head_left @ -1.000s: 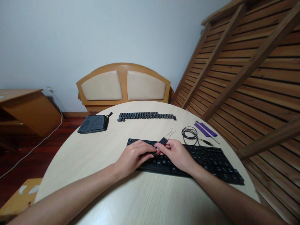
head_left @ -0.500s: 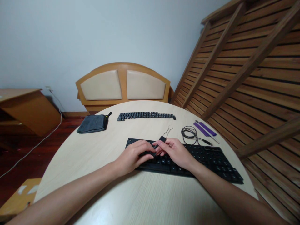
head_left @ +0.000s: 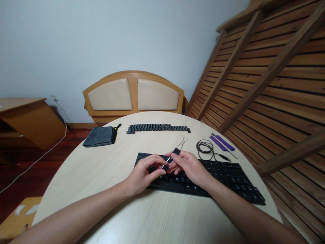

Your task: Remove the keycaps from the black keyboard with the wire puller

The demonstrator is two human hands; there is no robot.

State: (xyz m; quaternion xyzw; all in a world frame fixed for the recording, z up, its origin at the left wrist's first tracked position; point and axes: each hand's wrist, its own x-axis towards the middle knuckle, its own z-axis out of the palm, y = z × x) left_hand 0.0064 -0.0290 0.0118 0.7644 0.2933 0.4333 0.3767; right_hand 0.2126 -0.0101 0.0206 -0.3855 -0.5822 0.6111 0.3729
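A black keyboard (head_left: 223,176) lies across the round pale wooden table (head_left: 101,176). My right hand (head_left: 189,166) pinches a wire keycap puller (head_left: 174,153) by its black handle, its thin wires slanting down to the left part of the keyboard. My left hand (head_left: 143,171) rests on the keys there, fingertips pinched around a small black keycap (head_left: 165,167) at the puller's tip.
A row of loose black keycaps (head_left: 157,128) lies at the table's far side. A dark grey pouch (head_left: 100,136) sits far left; a second wire puller (head_left: 183,141), a coiled black cable (head_left: 207,147) and purple strips (head_left: 221,141) lie to the right. A wooden chair (head_left: 133,93) stands behind, slatted wood on the right.
The puller has tilted up and its wires now show between my hands. My left fingers have curled in around a keycap at its tip. The view shifted slightly.
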